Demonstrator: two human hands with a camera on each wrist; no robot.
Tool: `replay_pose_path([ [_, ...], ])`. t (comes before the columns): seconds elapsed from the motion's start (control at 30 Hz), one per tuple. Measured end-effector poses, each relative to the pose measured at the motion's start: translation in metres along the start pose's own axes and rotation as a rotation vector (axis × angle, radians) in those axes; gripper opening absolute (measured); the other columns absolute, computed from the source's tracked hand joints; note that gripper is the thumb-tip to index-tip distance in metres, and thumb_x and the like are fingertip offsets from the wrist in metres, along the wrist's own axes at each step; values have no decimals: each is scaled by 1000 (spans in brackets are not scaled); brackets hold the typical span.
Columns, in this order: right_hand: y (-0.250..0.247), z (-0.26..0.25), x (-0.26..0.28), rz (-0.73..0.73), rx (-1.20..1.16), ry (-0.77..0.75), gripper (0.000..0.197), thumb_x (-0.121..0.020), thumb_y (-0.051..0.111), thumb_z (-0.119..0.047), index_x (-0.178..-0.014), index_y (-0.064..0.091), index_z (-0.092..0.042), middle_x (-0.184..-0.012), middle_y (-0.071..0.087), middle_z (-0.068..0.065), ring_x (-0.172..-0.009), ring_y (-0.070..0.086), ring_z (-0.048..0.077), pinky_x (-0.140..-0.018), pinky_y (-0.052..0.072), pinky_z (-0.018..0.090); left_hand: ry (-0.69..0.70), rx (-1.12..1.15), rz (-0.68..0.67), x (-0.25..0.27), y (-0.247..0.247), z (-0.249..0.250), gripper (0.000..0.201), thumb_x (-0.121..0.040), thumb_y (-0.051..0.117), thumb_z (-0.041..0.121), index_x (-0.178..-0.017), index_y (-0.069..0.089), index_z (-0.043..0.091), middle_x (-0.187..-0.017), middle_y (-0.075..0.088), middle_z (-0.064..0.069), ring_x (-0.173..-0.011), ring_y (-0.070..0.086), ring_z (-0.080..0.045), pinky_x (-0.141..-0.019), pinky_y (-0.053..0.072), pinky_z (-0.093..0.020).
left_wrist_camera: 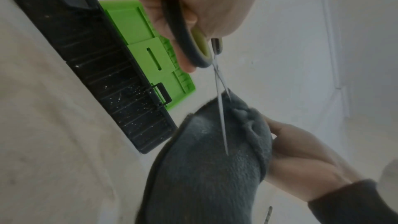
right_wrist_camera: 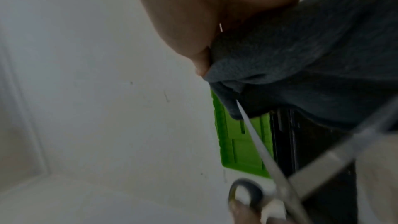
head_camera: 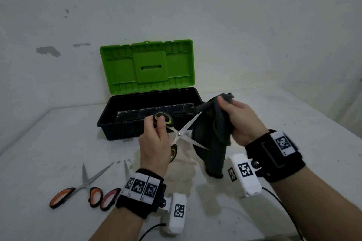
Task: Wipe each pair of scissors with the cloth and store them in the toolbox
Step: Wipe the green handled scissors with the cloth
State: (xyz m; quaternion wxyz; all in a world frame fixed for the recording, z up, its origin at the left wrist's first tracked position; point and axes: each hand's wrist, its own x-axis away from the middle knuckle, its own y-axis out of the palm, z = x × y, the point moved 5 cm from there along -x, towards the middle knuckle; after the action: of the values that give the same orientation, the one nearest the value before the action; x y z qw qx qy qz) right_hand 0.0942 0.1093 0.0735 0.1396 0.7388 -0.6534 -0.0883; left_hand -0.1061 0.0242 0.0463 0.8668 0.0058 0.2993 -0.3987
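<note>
Left grip: the left hand (head_camera: 154, 143) is curled round the green-and-black handles of the scissors (head_camera: 179, 134), fingers through the loops, blades spread wide apart.
Right grip: the right hand (head_camera: 238, 121) is closed on the bunched grey cloth (head_camera: 212, 137), thumb on top, the rest hanging down toward the worktop (head_camera: 274, 211).
Key relation: the cloth lies at about 3 o'clock from the scissors; the upper blade points to 1 o'clock and meets the cloth's top fold, the lower one to 4 o'clock across its front.
Nearer hand: the right, judged the one to do the rubbing.
Toolbox: the toolbox (head_camera: 117, 123) stands open at 12 o'clock, just behind both hands.
Waiting: orange scissors (head_camera: 78, 190) and pink scissors (head_camera: 111, 197) lie at 8 o'clock.
Hidden: the pink scissors are largely hidden by the left wrist; whether the upper blade's tip sits inside the fold is unclear; the right wrist view is blurred.
</note>
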Motion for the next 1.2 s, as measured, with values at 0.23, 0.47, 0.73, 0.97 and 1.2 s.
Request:
replay_pose_path([
  [0.23, -20, -27, 14, 95, 481, -223, 34, -99, 41, -47, -94, 57, -17, -92, 71, 12, -85, 69, 36, -80, 56, 50, -210, -13, -25, -4, -3, -27, 29, -105, 40, 39, -95, 52, 15, -74, 60, -2, -65, 60, -18, -53, 48, -24],
  [0.47, 31, 3, 48, -173, 1046, -434, 9, -96, 50, -26, -96, 57, -21, -91, 63, -2, -86, 57, 19, -68, 33, 26, -224, -33, -66, -5, 6, -24, 27, -105, 40, 39, -96, 51, 16, -76, 62, -2, -70, 63, -18, -51, 43, -19],
  [0.73, 66, 40, 59, -300, 1440, -663, 25, -99, 48, -38, -111, 67, -25, -102, 50, -3, -76, 59, 26, -61, 51, 41, -114, -104, -50, -1, 10, -13, 27, -105, 42, 34, -96, 53, 10, -73, 59, 3, -64, 56, -8, -49, 39, -17],
  [0.97, 66, 36, 57, -280, 1491, -681, 23, -100, 47, -38, -107, 65, -26, -101, 48, -5, -76, 60, 27, -60, 52, 42, -125, -87, -71, 4, 12, -14, 26, -105, 43, 34, -97, 54, 12, -72, 59, 7, -64, 56, -9, -51, 40, -11],
  [1.2, 61, 40, 63, -307, 1564, -647, 25, -100, 44, -40, -109, 65, -30, -99, 47, -9, -77, 60, 25, -58, 50, 38, -124, -66, -22, 2, 9, -16, 27, -104, 43, 36, -95, 52, 13, -70, 60, 0, -59, 57, -12, -47, 39, -18],
])
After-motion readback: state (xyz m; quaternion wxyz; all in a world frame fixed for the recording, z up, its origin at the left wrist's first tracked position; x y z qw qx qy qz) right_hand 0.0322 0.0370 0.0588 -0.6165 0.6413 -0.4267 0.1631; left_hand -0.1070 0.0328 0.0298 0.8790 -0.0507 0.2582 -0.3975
